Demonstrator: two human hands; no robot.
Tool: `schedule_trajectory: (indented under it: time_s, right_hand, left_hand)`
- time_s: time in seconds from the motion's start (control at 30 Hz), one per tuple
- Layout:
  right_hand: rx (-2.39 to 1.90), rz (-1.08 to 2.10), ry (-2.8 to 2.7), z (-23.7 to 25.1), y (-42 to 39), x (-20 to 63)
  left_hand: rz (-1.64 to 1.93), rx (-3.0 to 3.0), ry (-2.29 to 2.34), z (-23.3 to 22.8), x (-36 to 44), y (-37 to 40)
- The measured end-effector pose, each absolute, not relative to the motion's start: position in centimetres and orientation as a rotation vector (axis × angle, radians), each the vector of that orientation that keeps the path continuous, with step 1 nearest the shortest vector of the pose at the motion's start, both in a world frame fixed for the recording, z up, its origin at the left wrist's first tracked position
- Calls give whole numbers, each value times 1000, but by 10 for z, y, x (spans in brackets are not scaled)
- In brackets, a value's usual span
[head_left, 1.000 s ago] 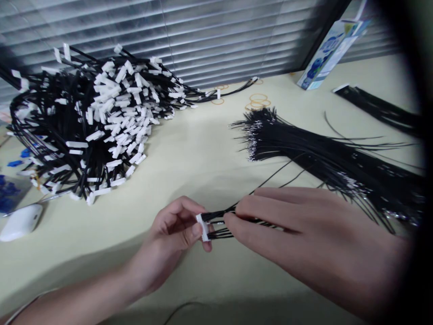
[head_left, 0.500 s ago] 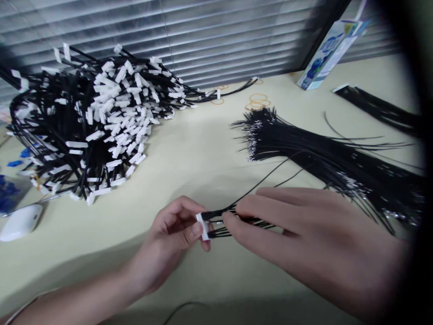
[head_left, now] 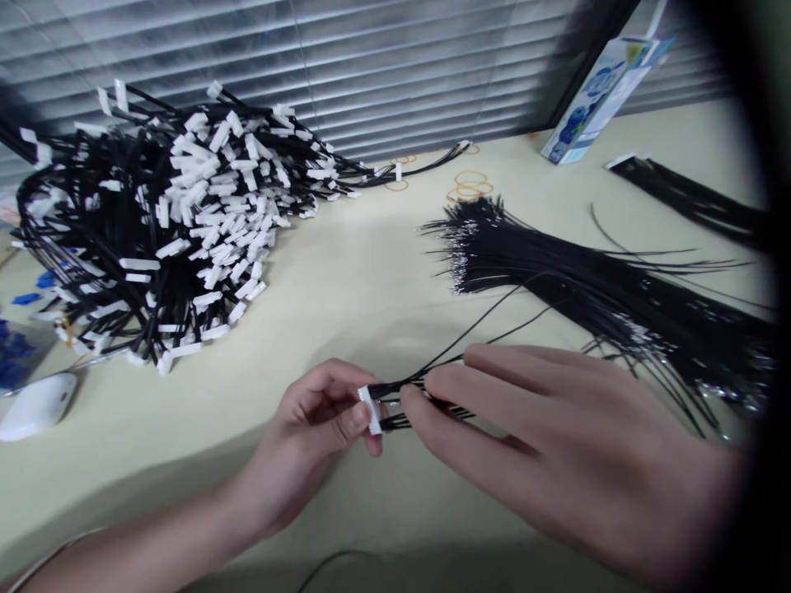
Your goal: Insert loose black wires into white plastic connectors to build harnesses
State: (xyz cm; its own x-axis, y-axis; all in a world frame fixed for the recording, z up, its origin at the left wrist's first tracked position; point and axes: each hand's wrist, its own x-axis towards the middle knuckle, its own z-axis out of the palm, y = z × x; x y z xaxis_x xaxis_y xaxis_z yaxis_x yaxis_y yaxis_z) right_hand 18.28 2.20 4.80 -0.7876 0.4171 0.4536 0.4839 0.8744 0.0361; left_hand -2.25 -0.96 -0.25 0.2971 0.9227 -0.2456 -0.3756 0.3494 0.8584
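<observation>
Pale table (head_left: 364,288) by window blinds (head_left: 383,66) | my left hand (head_left: 309,445) pinches white plug (head_left: 371,409) | my right hand (head_left: 556,445) pinches its black wires (head_left: 426,395) | big wire pile (head_left: 154,222) far left

Big heap of finished cables (head_left: 166,222) far left of the hands, white mouse (head_left: 37,405) at its foot, rubber bands (head_left: 470,185) and carton (head_left: 596,95) beyond, blinds (head_left: 371,66) behind.

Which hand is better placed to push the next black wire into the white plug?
Probably the right hand: its fingers already pinch the black wires just beside the white plug. The left hand is busy gripping that plug.
</observation>
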Motion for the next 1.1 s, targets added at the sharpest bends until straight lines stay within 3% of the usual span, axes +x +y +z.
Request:
schedule_trajectory:
  time_s: [0.87,1.1]
  right_hand:
    - [-381,-268,-2703,46,22,186]
    - [-577,120,-2681,55,33,188]
  left_hand:
    - [970,749,874,-2,-23,-8]
    - [934,755,838,-2,-23,-7]
